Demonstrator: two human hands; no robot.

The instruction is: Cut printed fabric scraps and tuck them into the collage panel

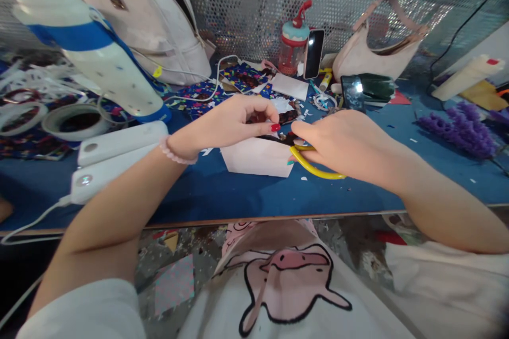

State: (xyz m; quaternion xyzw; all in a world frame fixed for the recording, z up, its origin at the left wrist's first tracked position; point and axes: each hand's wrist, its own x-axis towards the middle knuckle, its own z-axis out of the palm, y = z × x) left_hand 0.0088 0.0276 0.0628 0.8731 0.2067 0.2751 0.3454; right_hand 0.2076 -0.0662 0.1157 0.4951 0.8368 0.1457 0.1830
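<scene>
A pale open paper box point(257, 158) stands on the blue table near its front edge, with dark scraps inside. Above its left part is my left hand point(238, 121), thumb and index finger pinched together; what lies between the fingertips is too small to make out. My right hand point(345, 143) is at the box's right side, its fingers curled round yellow-handled scissors point(320, 171). The scissors' blades are hidden from view. Small paper bits lie behind the box, beside a white card point(290, 87).
A white-blue bottle point(107, 63) leans at the left by white devices point(119, 153) and tape rolls point(69, 122). Behind are a backpack point(147, 16), red-lidded cup point(293, 45), phone point(314, 54) and handbag point(374, 55). Purple flowers point(461, 130) lie right. The table edge point(238, 221) runs in front.
</scene>
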